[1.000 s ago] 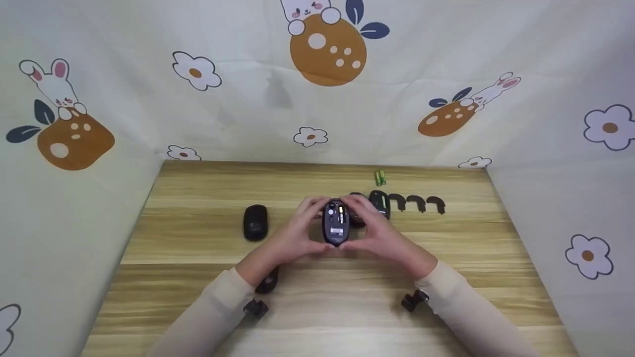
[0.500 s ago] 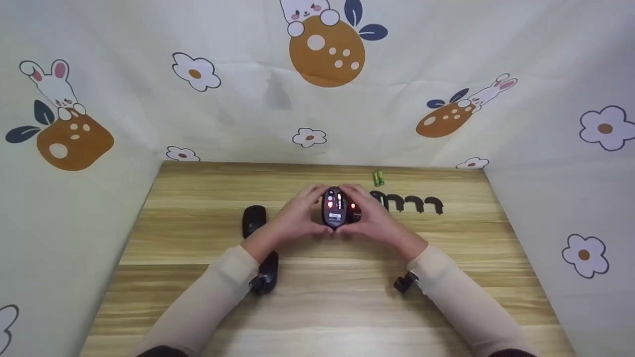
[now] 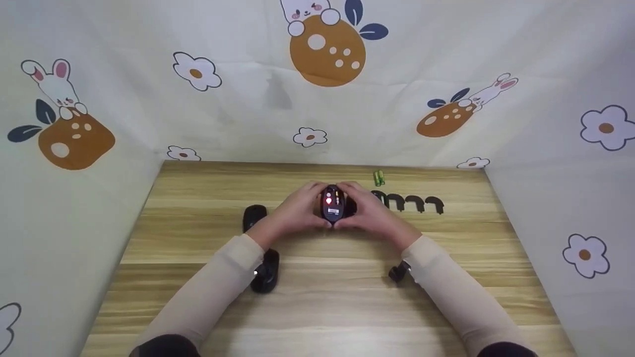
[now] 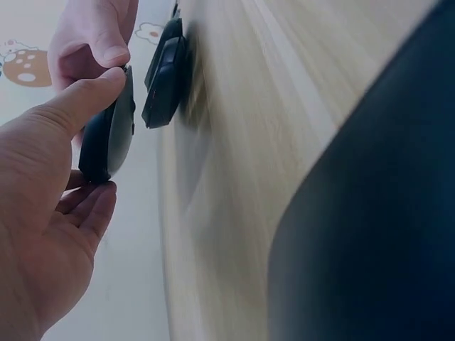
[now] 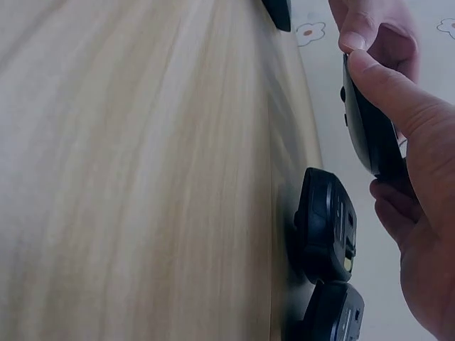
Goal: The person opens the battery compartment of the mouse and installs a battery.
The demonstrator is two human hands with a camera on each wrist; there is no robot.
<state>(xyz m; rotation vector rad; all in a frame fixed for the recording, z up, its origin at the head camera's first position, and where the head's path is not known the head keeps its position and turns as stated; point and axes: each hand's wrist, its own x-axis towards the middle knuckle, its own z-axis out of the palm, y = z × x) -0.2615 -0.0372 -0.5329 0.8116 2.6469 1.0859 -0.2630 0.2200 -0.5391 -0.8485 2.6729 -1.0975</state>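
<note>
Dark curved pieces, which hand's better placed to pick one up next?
Likely the right hand: the dark curved pieces lie nearer, on its side. The left hand, also gripping the mouse, could hold it alone.

Smooth plastic between the fingers (image 4: 102,206), that's the mouse (image 4: 121,135); below them the table (image 3: 357,302), wood-grained (a soft sheen there!); beyond them a creased, matt cloth (image 3: 238,116); behind them, matt fabric sleeves (image 3: 203,292).

Wood-grain table (image 3: 337,302)
Two black mice (image 3: 254,215) lie left; right of centre, two upturned mice (image 5: 327,227), three curved black pieces (image 3: 415,201), and two green batteries (image 3: 378,178) toward the far edge.
</note>
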